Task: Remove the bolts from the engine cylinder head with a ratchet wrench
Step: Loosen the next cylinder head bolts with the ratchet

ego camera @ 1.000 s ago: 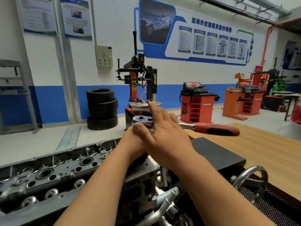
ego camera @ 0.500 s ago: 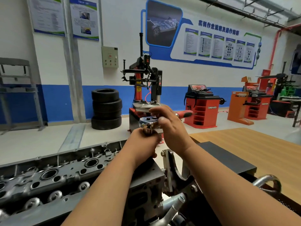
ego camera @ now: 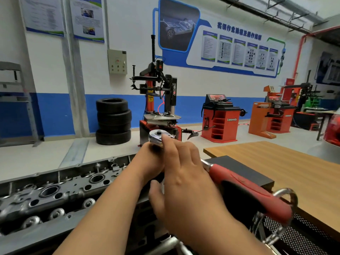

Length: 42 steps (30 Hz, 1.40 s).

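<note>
The grey aluminium cylinder head (ego camera: 55, 190) lies across the lower left, its bolts not visible. Above its right end stands the ratchet wrench; the chrome head (ego camera: 156, 137) is on top and the red handle (ego camera: 248, 192) slants toward the lower right. My left hand (ego camera: 147, 162) grips the wrench just under the chrome head, hiding the socket and the bolt beneath. My right hand (ego camera: 184, 173) lies palm down over the wrench shaft. Its fingers are straight and reach the chrome head, with the thumb spread out to the left.
A wooden table (ego camera: 276, 162) fills the right side, with a black block (ego camera: 239, 170) at its near corner. A steel handwheel (ego camera: 288, 197) and a perforated mesh tray (ego camera: 298, 234) sit at lower right. Stacked tyres (ego camera: 113, 120) and a tyre changer (ego camera: 160, 100) stand behind on the floor.
The red handle has swung from pointing away to the right round toward me at the lower right. My right hand went from curled near the head to flat over the shaft. My left hand kept its grip.
</note>
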### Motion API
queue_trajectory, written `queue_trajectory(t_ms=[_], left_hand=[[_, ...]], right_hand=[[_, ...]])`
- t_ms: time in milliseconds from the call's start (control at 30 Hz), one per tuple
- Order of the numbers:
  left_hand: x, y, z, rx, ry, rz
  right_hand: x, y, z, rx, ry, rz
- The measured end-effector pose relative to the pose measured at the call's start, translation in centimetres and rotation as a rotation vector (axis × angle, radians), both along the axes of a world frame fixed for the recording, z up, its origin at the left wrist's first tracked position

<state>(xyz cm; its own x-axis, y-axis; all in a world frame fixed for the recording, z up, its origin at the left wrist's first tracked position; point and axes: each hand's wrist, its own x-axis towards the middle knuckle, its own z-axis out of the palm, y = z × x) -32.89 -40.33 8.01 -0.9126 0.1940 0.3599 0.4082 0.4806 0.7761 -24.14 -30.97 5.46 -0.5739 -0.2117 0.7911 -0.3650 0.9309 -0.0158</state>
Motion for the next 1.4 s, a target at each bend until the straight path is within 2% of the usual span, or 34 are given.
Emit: queue_trajectory(t_ms=[100,267,500,600,767,867,967,1067,1233,1400], left_hand=[[-0.2,0.2,-0.1,0.043,-0.017,0.000],[-1.5,0.5,-1.1,0.277,-0.175,-0.030],[-2.1,0.2,-1.4,0.338,-0.179,-0.065],[-2.1,0.3,-1.4,0.342,-0.180,-0.082],[-2.0,0.4,-1.3,0.383,-0.207,-0.114],[-1.9,0.6,-1.3,0.367,-0.231,-0.109],[-1.9,0.5,-1.4,0.333,-0.229,-0.110],[-2.0,0.5,-1.5,0.318,-0.212,-0.097],[-2.0,0.3,-1.7,0.309,-0.205,-0.087],[-2.3,0.5,-1.5,0.360,-0.214,-0.095]], right_hand=[[-0.1,-0.1,1.0,-0.017,-0.162,0.040],[-5.7,5.2,4.1,-0.112,-0.338,-0.029],[-16.0,2.1,6.8,0.080,-0.525,-0.100],[-16.7,1.9,6.6,0.070,-0.521,-0.034],[-13.8,4.0,5.0,-0.148,-0.434,0.004],[-9.1,5.8,2.7,-0.080,-0.240,-0.091],[-3.1,6.6,0.5,0.037,-0.027,-0.060],[0.0,5.4,-0.5,0.152,0.061,-0.054],[-1.1,4.7,0.6,0.123,-0.058,-0.131],[-8.8,6.6,3.2,0.053,-0.272,-0.004]])
